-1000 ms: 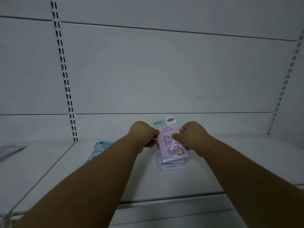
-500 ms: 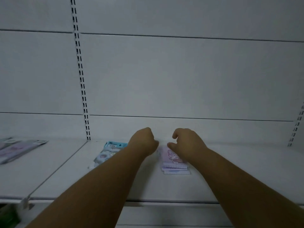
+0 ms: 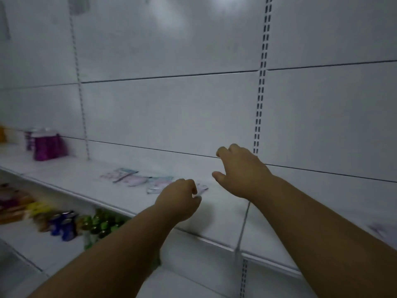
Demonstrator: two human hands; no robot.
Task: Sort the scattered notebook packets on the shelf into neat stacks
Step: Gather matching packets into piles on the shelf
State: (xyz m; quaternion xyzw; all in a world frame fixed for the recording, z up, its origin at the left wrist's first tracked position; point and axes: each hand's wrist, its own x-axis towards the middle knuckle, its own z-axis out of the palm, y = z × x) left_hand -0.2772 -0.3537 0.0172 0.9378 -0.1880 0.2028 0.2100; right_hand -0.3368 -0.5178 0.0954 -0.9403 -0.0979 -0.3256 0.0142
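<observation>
Several pale notebook packets lie scattered and blurred on the white shelf: one with a teal header, a pinkish one, and a small pale one. My left hand is curled closed right at the near edge of that small packet; blur hides whether it pinches it. My right hand hovers above the shelf to the right, fingers apart and holding nothing. A faint pale packet lies at the far right edge.
A purple container stands at the back left of the shelf. The lower shelf holds blue cans, green bottles and other coloured goods. A slotted upright runs down the white back panel.
The view has swung left. Both hands let go of the lilac bunny packet stack, which has slid out toward the right, and now reach over the scattered packets further left.
</observation>
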